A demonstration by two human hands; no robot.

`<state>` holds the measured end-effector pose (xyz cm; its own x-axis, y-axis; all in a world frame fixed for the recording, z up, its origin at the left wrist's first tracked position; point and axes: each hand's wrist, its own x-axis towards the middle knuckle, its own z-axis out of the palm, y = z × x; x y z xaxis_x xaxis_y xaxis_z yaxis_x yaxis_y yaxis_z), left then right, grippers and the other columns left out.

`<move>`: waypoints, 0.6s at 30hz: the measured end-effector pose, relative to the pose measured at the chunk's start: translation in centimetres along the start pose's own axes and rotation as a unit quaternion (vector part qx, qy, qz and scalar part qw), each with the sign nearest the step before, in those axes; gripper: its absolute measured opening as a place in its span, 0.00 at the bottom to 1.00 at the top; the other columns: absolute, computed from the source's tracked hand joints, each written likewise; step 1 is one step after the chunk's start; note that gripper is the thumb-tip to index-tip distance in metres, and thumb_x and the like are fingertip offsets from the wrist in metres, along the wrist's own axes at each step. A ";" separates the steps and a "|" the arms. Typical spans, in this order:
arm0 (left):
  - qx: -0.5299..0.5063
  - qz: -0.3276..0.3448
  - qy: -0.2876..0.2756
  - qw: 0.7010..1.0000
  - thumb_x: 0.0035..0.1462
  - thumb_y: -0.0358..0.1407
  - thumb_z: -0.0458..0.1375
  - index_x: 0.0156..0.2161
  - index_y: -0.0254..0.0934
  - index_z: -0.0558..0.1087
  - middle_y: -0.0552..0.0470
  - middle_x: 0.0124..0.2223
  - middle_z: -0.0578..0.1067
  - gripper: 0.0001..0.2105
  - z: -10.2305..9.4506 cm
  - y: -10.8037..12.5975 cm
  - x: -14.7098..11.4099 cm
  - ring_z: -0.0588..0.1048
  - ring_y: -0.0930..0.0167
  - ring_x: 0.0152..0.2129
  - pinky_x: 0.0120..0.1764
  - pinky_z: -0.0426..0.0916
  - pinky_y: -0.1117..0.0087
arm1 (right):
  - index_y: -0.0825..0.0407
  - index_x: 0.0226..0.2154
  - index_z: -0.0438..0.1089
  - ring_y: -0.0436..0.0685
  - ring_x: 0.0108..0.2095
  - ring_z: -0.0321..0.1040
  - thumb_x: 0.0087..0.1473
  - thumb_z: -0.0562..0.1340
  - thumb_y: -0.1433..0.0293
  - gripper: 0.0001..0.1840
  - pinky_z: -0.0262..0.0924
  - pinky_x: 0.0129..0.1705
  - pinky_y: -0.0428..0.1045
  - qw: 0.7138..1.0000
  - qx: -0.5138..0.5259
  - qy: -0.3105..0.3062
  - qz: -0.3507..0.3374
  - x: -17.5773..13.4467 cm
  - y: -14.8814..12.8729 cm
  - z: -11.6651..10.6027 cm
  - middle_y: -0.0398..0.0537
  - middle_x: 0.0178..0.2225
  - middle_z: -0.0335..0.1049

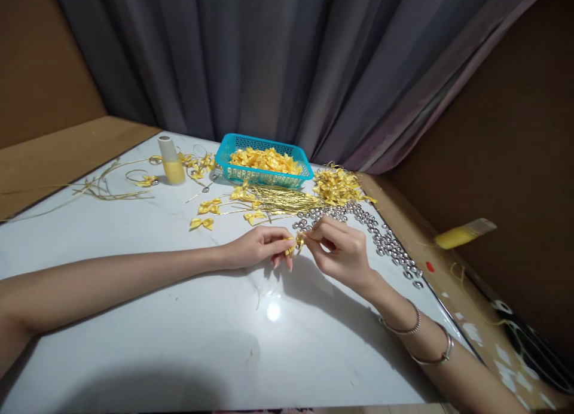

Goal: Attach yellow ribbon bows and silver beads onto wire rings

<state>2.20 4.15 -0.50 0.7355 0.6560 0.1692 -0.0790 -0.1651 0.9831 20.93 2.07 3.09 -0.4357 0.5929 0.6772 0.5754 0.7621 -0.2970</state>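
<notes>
Above the middle of the table, my left hand (260,246) pinches a small yellow ribbon bow (290,246) between thumb and finger. My right hand (338,246) is closed in a pinch just right of it, on what looks like a shiny gold cord (300,240) looped at the bow. The fingertips partly hide both pieces. Loose silver beads (390,243) lie behind and right of my right hand. A bundle of gold cords (282,200) stretches behind the hands, with several single yellow bows (201,224) to its left.
A blue plastic basket (264,177) full of yellow bows stands at the back, with a bow pile (336,185) beside it. Back left are a yellow-and-white bottle (172,161) and loose cords (105,189). Another yellow bottle (466,233) and black-handled scissors (533,348) lie right.
</notes>
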 end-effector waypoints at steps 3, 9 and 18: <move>-0.005 -0.002 0.010 1.000 0.62 0.38 0.50 0.30 0.33 0.67 0.50 0.29 0.75 0.12 0.0 0.0 -0.1 0.67 0.78 0.20 0.27 0.63 0.75 | 0.51 0.17 0.60 0.47 0.17 0.50 0.52 0.58 0.77 0.14 0.43 0.18 0.46 1.000 -0.001 0.001 -0.025 0.0 0.0 -0.3 0.42 0.17 0.60; -0.009 0.007 0.030 0.999 0.62 0.41 0.51 0.30 0.33 0.67 0.51 0.27 0.74 0.13 0.1 -0.1 -0.1 0.67 0.78 0.20 0.27 0.63 0.74 | 0.52 0.19 0.66 0.47 0.17 0.56 0.52 0.56 0.76 0.13 0.48 0.18 0.45 0.998 -0.012 -0.041 -0.043 0.0 0.0 -0.8 0.45 0.18 0.66; 0.022 -0.005 0.037 0.999 0.61 0.40 0.51 0.29 0.34 0.66 0.54 0.25 0.71 0.13 0.2 0.1 -0.2 0.66 0.77 0.20 0.27 0.62 0.75 | 0.53 0.24 0.69 0.48 0.20 0.60 0.54 0.53 0.78 0.13 0.50 0.20 0.44 0.991 -0.039 -0.109 -0.074 0.3 0.1 -1.3 0.47 0.22 0.69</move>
<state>2.18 3.87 -0.46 0.6839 0.7106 0.1650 -0.0406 -0.1888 0.9812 21.77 1.97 4.14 -0.6534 0.5256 0.5449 0.5426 0.8270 -0.1471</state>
